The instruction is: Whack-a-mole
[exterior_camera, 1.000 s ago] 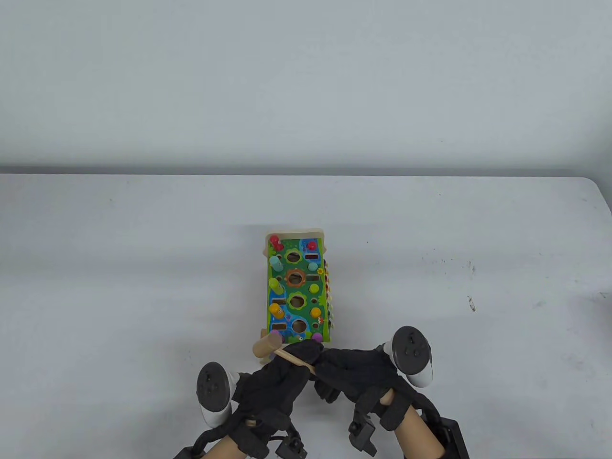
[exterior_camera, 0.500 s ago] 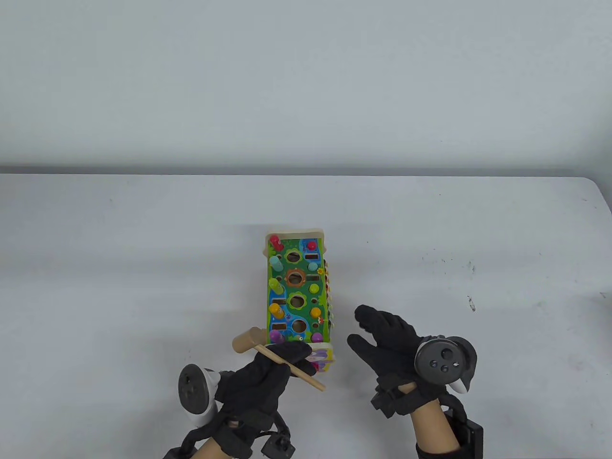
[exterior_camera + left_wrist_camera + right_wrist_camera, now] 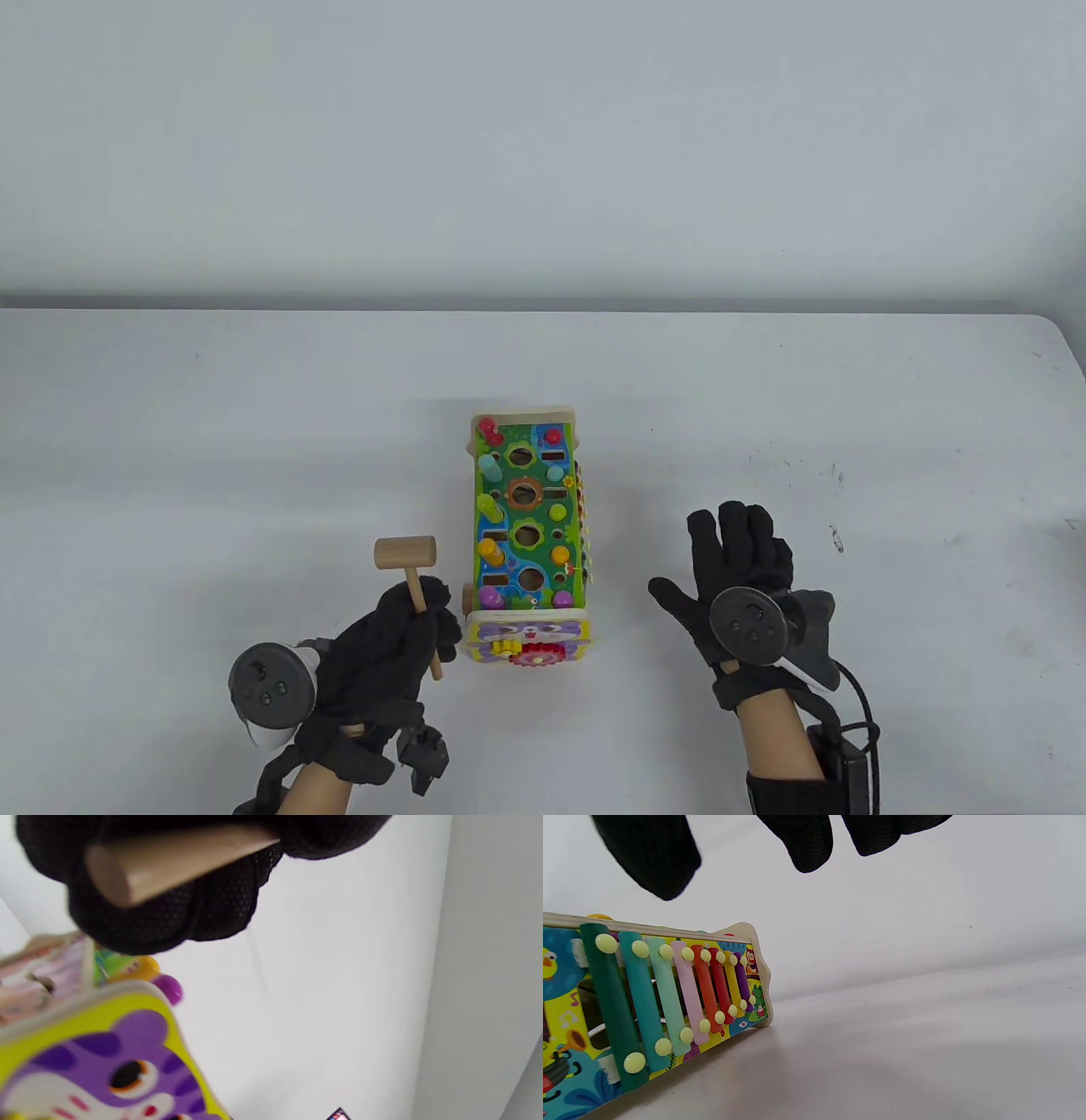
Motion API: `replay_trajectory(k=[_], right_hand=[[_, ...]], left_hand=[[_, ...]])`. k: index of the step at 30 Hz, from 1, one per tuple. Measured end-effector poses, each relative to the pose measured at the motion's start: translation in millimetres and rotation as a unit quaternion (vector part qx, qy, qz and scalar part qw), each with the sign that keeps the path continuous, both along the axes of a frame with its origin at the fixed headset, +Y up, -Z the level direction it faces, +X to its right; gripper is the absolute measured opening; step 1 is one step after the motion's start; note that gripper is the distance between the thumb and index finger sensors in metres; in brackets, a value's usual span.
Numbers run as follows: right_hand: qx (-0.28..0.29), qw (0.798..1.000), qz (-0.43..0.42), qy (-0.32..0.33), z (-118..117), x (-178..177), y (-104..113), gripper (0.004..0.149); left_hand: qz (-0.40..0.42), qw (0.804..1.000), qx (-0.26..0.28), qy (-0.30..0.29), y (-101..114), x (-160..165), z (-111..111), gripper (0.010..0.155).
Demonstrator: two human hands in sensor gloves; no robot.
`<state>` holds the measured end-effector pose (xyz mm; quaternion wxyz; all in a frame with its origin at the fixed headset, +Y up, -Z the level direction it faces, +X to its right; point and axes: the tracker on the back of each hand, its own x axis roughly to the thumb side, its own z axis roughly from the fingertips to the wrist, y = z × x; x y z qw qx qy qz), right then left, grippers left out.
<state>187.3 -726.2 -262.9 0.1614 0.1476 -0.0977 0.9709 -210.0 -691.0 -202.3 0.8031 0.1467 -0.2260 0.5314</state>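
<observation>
The colourful wooden whack-a-mole toy (image 3: 526, 518) stands mid-table, with coloured pegs along both long edges and round holes down its middle. My left hand (image 3: 399, 632) grips the handle of a small wooden hammer (image 3: 407, 556), its head raised just left of the toy's near end. The left wrist view shows the handle (image 3: 169, 861) in my gloved fingers above the toy's purple cat-face end (image 3: 106, 1060). My right hand (image 3: 734, 564) lies flat and spread on the table, right of the toy, holding nothing. The right wrist view shows the toy's xylophone side (image 3: 670, 997).
The white table (image 3: 254, 424) runs to a far edge against a grey wall, with a rounded corner at the right (image 3: 1060, 340). Small dark marks (image 3: 836, 539) dot the surface to the right of my right hand.
My right hand let go of the hammer handle and moved right, opening flat on the table. My left hand swung the hammer left and upright, uncovering the toy's near end.
</observation>
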Motion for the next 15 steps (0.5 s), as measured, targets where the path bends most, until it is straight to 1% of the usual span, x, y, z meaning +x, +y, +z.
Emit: replay_trajectory(k=[3, 8, 15], right_hand=[[-0.004, 1.000, -0.006, -0.003, -0.7, 1.8, -1.2, 0.080], [-0.006, 1.000, -0.011, -0.005, -0.2, 3.2, -1.4, 0.080], [-0.004, 1.000, -0.014, -0.002, -0.1, 3.2, -2.2, 0.080]], left_hand=[[-0.022, 1.000, -0.002, 0.020, -1.1, -10.2, -3.1, 0.055], [-0.038, 0.999, -0.014, 0.030, -3.1, -22.3, -7.3, 0.055], [-0.067, 0.997, -0.035, 0.000, -3.1, -23.8, -9.0, 0.057]])
